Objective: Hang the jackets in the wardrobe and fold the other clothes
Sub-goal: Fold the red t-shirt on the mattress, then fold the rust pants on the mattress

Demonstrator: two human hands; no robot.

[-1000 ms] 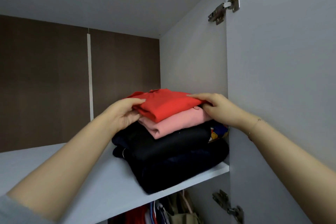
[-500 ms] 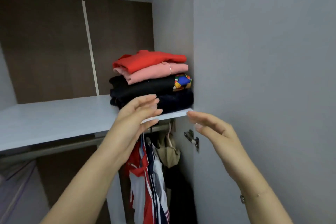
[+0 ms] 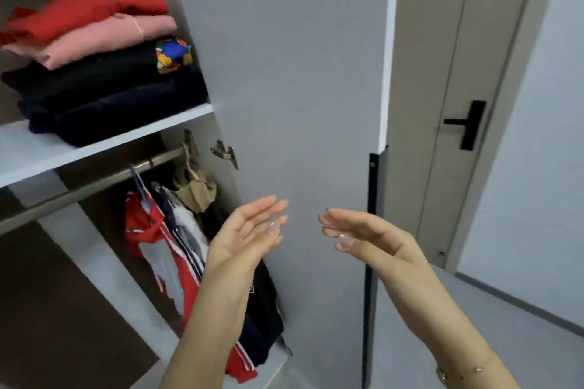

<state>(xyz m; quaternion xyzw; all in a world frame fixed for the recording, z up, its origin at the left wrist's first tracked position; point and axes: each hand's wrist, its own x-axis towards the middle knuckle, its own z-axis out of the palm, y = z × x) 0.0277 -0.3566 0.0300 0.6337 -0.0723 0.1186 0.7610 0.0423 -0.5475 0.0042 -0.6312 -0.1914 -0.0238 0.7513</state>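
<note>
A: where's everything sitting?
B: folded clothes [image 3: 94, 66] stacked on the shelf [image 3: 25, 151], far left. jackets [image 3: 177, 249] hang on the rail [image 3: 94, 180] below.
A: hands?
B: left hand [image 3: 246, 237] and right hand [image 3: 363, 234] both loose, fingers straight, holding nothing, near the wardrobe door [image 3: 300, 73].

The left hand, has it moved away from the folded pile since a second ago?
Yes. The left hand has come down off the folded pile and now hangs open below the shelf.

A pale room door [image 3: 448, 79] with a black handle [image 3: 467, 123] stands shut beside a grey wall [image 3: 537, 151] and grey floor [image 3: 474, 309].
</note>
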